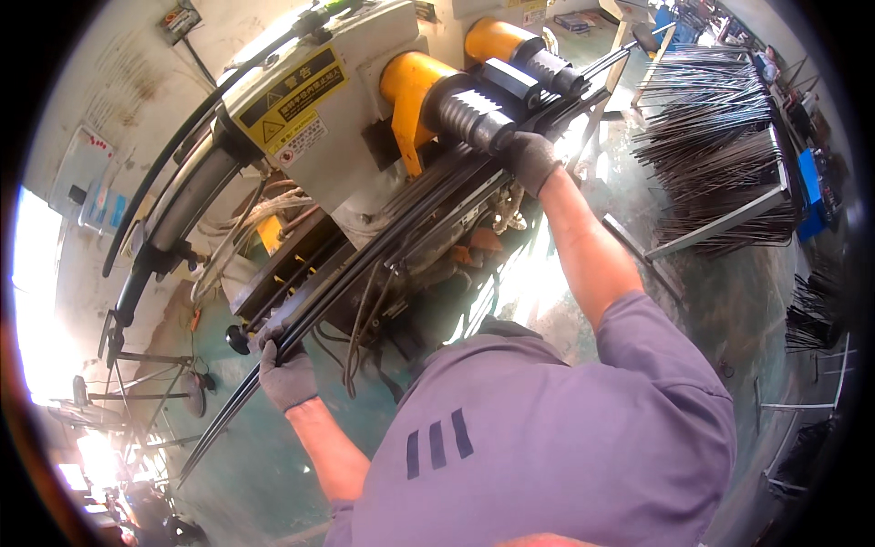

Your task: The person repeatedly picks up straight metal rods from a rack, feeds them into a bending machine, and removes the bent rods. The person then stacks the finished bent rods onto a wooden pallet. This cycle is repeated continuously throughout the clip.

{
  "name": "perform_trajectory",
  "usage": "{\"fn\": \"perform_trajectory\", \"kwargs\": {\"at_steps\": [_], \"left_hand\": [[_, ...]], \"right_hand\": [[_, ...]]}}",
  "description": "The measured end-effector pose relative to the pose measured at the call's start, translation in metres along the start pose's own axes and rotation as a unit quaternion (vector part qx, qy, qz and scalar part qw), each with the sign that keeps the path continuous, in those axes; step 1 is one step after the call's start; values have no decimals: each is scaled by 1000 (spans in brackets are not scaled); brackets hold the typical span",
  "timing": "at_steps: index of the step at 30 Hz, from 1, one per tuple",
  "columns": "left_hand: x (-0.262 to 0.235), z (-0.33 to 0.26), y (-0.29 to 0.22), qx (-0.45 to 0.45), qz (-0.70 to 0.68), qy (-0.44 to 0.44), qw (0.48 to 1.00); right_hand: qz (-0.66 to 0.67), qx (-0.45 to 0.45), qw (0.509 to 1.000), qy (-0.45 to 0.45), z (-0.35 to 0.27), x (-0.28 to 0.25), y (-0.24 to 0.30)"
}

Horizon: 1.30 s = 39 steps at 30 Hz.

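Note:
Long dark metal rods (237, 404) run slantwise from the lower left up to the far right along the front of a bending machine (383, 173). My left hand (289, 378), in a grey glove, closes round the rods near their lower end, beside a black round knob (237, 339). Farther along, my gloved right hand (532, 163) is closed on the rods just beside a ribbed metal roller (476, 118). Its fingertips are partly hidden. Behind that roller sits a yellow housing (415, 82); a second yellow housing (497, 41) with its own ribbed roller (556, 73) stands farther right.
On the right, a rack (720, 223) carries large bundles of thin metal rods (702, 118). A thick black hose (173, 146) arches along the machine's left side. Cables (355, 346) hang below the bed. Metal stands (150, 392) are at the lower left.

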<state>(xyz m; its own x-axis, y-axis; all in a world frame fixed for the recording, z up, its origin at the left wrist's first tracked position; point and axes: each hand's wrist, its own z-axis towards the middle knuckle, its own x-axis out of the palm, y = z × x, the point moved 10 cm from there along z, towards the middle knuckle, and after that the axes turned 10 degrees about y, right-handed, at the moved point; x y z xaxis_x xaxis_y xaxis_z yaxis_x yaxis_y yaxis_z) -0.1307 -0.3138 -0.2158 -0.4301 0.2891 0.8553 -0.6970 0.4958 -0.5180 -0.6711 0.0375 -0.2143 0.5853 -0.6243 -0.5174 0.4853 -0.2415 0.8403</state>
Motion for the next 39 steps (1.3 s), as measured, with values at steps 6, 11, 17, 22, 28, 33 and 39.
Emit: {"fn": "perform_trajectory", "kwargs": {"at_steps": [6, 11, 17, 22, 28, 33, 39], "left_hand": [[14, 47, 67, -49, 61, 1, 997], [30, 68, 126, -115, -12, 11, 993], [-12, 72, 66, -46, 28, -112, 992], [-44, 58, 31, -2, 35, -126, 991], [-14, 49, 74, -3, 54, 0, 999], [17, 43, 141, -69, 4, -22, 997], [9, 40, 84, 9, 62, -96, 993]], "right_hand": [[-564, 163, 789, 181, 19, 28, -9], [-570, 235, 772, 154, 25, 22, 6], [-481, 252, 829, 131, 33, 22, -8], [-518, 184, 817, 174, 27, 25, -6], [-317, 172, 931, 52, 9, 6, -3], [326, 253, 880, -235, -37, 14, -30], [378, 281, 842, -262, -95, 24, -56]]}}
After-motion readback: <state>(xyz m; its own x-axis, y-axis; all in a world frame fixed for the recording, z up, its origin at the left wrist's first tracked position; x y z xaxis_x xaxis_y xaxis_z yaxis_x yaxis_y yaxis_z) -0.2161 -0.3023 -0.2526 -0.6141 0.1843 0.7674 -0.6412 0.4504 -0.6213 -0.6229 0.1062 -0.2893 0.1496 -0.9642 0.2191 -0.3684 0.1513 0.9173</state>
